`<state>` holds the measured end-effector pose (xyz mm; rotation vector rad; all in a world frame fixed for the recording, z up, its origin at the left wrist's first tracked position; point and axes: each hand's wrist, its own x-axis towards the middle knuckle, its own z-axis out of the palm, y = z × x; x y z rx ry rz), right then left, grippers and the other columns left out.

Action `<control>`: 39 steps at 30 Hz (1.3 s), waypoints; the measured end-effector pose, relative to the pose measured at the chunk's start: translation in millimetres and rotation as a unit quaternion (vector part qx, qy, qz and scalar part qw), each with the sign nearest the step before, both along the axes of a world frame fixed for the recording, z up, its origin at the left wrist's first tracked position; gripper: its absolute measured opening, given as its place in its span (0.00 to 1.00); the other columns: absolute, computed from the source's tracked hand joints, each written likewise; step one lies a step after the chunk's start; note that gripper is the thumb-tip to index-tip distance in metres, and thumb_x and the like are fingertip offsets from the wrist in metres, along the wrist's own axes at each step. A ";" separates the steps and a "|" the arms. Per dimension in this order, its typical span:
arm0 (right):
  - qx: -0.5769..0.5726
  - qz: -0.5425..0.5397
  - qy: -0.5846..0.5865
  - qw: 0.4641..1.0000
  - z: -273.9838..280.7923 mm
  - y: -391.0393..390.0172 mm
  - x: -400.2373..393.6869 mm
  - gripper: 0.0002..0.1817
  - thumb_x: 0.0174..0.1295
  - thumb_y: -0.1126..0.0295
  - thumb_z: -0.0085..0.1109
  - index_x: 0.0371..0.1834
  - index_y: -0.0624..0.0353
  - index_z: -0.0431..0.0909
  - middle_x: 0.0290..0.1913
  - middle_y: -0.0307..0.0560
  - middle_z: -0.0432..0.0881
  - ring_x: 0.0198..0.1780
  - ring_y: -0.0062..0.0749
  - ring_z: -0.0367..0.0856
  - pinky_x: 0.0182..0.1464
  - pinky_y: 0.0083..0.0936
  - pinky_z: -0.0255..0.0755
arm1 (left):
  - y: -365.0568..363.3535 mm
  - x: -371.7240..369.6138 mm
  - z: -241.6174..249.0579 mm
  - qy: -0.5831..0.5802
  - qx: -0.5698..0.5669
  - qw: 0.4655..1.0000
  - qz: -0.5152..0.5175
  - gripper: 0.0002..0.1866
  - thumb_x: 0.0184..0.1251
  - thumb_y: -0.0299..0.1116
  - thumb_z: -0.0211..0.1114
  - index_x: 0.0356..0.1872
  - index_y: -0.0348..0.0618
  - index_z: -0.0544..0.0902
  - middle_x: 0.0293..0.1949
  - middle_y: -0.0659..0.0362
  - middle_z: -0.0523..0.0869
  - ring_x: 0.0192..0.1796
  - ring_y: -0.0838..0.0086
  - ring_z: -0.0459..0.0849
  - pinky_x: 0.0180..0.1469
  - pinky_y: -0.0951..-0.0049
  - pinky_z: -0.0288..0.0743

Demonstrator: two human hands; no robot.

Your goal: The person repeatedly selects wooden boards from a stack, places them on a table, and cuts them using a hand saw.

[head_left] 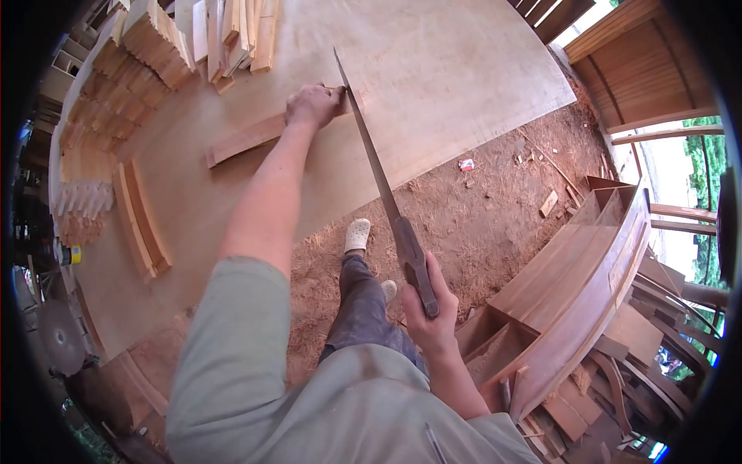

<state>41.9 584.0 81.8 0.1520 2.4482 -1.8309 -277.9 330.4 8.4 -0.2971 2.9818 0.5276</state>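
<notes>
My right hand [434, 321] is wrapped round the dark handle of a handsaw [376, 166]. The saw's long, narrow blade points away from me across the table edge, its tip beyond my left hand. With fingers closed, my left hand [312, 106] holds a short wooden board [247, 139] against the tabletop. The blade passes right beside the thumb of that hand, at the board's right end. Part of the board is hidden behind my hand and forearm.
The broad wooden table [456, 69] carries stacked wooden pieces [127, 100], loose strips [239, 35] and a pair of boards [143, 220] at left. Wood scraps [549, 203] lie on the sawdust-covered ground. A wooden cabinet frame [556, 286] stands at right.
</notes>
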 end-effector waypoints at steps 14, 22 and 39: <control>-0.012 0.000 0.059 0.998 -9.5 -11.4 -21.4 0.31 0.64 0.76 0.64 0.71 0.68 0.67 0.50 0.57 0.86 0.51 0.28 0.86 0.53 0.23 0.76 | 0.9 0.1 -3.4 0.020 0.004 1.000 0.008 0.30 0.75 0.59 0.47 0.48 0.44 0.88 0.54 0.53 0.86 0.59 0.59 0.83 0.62 0.59 0.73; -0.011 0.009 0.042 0.999 -9.8 -31.0 -73.2 0.30 0.65 0.74 0.63 0.71 0.66 0.68 0.46 0.59 0.86 0.46 0.27 0.86 0.49 0.24 0.77 | -1.1 -0.5 -2.6 0.040 0.010 0.999 -0.008 0.30 0.74 0.60 0.48 0.43 0.49 0.90 0.54 0.60 0.85 0.59 0.59 0.82 0.63 0.59 0.73; -0.030 0.000 0.041 0.999 -18.0 -33.2 -81.9 0.30 0.65 0.74 0.61 0.72 0.63 0.67 0.44 0.57 0.85 0.40 0.25 0.84 0.45 0.23 0.77 | 11.1 4.5 6.1 0.053 -0.025 0.997 0.058 0.25 0.72 0.44 0.45 0.44 0.39 0.88 0.51 0.48 0.88 0.56 0.53 0.84 0.59 0.56 0.76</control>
